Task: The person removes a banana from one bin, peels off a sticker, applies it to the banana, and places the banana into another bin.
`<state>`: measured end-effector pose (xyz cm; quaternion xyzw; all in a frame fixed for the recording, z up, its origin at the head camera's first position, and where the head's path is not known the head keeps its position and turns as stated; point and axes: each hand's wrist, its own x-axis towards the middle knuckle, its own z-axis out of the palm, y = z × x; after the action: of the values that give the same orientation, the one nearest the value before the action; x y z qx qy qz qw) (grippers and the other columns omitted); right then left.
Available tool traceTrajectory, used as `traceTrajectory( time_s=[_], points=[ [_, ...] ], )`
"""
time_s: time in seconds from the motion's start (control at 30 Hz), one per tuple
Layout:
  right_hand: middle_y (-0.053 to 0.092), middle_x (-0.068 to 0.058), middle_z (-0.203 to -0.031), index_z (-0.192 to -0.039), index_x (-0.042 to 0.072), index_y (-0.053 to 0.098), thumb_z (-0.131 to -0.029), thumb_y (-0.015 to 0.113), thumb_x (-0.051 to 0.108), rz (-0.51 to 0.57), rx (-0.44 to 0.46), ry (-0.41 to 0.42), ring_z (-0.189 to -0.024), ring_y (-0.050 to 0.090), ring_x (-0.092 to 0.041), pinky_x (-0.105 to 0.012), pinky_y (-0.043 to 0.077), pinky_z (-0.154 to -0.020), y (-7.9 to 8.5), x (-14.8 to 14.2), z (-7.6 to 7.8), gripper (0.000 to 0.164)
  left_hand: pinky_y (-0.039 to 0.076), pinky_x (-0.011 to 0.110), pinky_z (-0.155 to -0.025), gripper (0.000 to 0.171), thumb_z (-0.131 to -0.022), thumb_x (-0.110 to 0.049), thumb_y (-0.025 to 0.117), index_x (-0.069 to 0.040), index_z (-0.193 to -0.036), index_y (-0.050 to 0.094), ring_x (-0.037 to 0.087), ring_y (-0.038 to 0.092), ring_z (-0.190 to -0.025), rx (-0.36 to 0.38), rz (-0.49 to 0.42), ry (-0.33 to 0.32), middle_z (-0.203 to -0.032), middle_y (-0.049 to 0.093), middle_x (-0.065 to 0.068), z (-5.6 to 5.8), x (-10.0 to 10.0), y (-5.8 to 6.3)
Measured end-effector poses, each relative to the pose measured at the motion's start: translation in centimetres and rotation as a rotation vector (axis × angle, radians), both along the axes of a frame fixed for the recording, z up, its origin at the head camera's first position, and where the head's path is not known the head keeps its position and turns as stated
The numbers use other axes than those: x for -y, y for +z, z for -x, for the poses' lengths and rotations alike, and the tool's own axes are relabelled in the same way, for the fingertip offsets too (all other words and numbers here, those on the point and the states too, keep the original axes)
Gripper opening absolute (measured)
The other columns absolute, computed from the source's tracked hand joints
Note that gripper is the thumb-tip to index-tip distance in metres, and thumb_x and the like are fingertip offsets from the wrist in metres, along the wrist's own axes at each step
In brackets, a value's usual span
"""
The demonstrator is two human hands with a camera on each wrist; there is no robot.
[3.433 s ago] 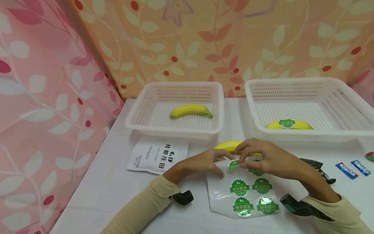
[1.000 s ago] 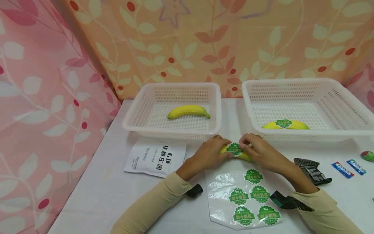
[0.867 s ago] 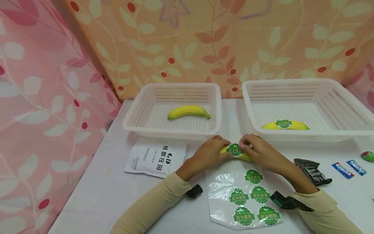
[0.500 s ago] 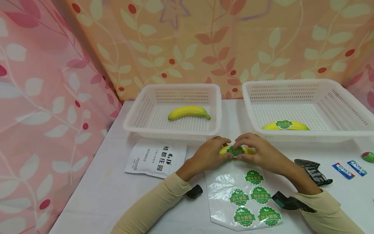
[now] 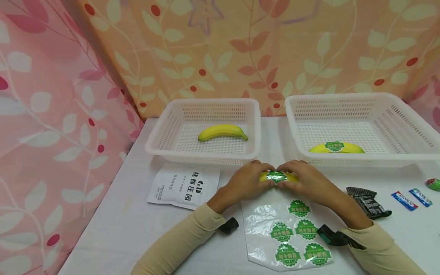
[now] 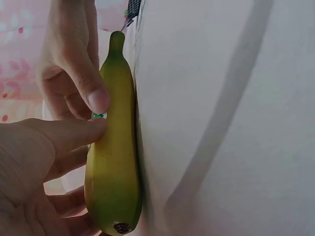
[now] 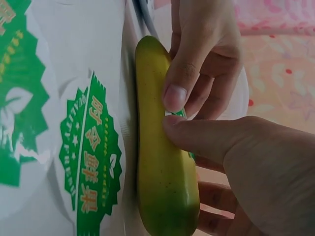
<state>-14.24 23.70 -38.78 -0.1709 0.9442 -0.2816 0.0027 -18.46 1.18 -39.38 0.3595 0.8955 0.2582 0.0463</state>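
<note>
A yellow banana point(image 5: 292, 177) lies at the top edge of a clear-white sheet of green stickers point(image 5: 264, 210). Across its middle is a round green sticker point(image 5: 276, 176). My left hand point(image 5: 248, 181) grips the banana's left part, and my right hand point(image 5: 309, 182) holds its right part. Both thumbs press the sticker's near edge, close together; the forefingers meet at its far edge. In the left wrist view the banana point(image 6: 114, 162) shows its dark tip, with only a sliver of sticker. The right wrist view shows the thumbs nearly touching on the banana point(image 7: 158, 162).
Behind stand two white baskets, the left point(image 5: 203, 154) with a plain banana point(image 5: 221, 131), the right point(image 5: 371, 157) with a stickered banana point(image 5: 350, 148). A white pouch point(image 5: 185, 185) lies left; a black packet point(image 5: 369, 202), small blue packets point(image 5: 405, 200) and a red-green item point(image 5: 434, 184) lie right.
A sticker has left the sheet and now lies on the banana, which was drawn nearer. Over the last second the right hand's fingers shifted across the sticker to press its edges beside the left.
</note>
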Motion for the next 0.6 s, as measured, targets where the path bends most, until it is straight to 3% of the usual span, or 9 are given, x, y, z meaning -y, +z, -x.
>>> traceTrajectory(
  time_s=[0.33, 0.6],
  points=[
    [0.074, -0.003, -0.116, -0.126, 0.012, 0.076, -0.090, 0.086, 0.038, -0.059, -0.003, -0.023, -0.104, 0.065, -0.025, -0.056, 0.054, -0.092, 0.00, 0.17, -0.18, 0.046, 0.048, 0.022, -0.072, 0.040, -0.095, -0.035, 0.082, -0.021, -0.132, 0.073, 0.007, 0.061, -0.093, -0.018, 0.042, 0.018, -0.112, 0.070, -0.002, -0.36, -0.16, 0.27],
    [0.075, 0.001, -0.112, -0.121, 0.013, 0.078, -0.088, 0.087, 0.036, -0.077, -0.035, -0.004, -0.098, 0.065, -0.019, -0.049, 0.054, -0.088, 0.21, 0.28, -0.32, 0.042, 0.049, 0.022, -0.071, 0.039, -0.092, -0.035, 0.085, -0.021, -0.127, 0.075, 0.006, 0.061, -0.092, -0.014, 0.033, 0.034, -0.108, 0.071, -0.005, -0.45, -0.16, 0.33]
  ],
)
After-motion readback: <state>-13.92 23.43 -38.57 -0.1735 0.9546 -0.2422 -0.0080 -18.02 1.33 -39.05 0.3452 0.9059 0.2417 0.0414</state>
